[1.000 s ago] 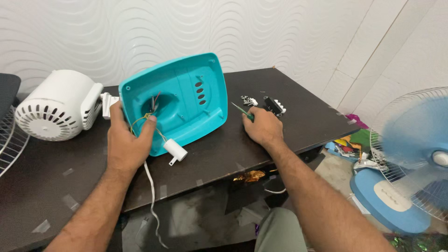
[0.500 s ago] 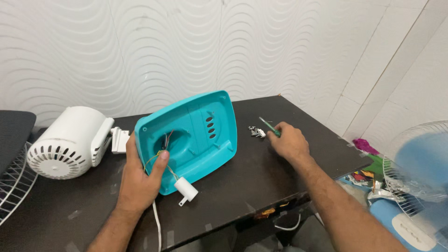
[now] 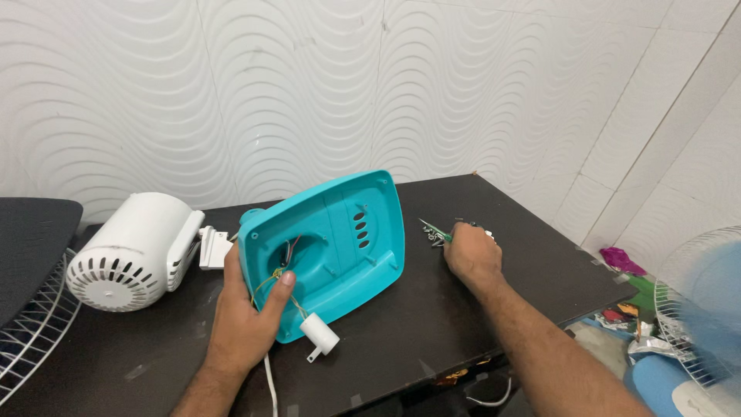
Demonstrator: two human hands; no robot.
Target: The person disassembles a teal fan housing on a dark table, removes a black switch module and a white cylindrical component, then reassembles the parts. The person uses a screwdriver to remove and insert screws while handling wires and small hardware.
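Teal fan base [image 3: 340,247]: tilted up on the dark table [image 3: 432,340], hollow underside facing the camera, its lower left edge inside the left hand's grasp.
Left hand [image 3: 247,309]: closed around the base's rim, thumb hooked into the round opening where thin wires show.
White capacitor [image 3: 319,334]: hangs from those wires just below the base, right beside the left thumb; a white cord runs down from there.
Screwdriver [image 3: 436,231]: green-handled, its tip poking out left of the right fist, over a small heap of screws.
Right hand [image 3: 471,251]: fingers curled shut on the screwdriver, resting on the table, well apart from the base.
White motor housing [image 3: 135,251]: lies left of the base.
Fan [image 3: 706,309]: stands right of the table.
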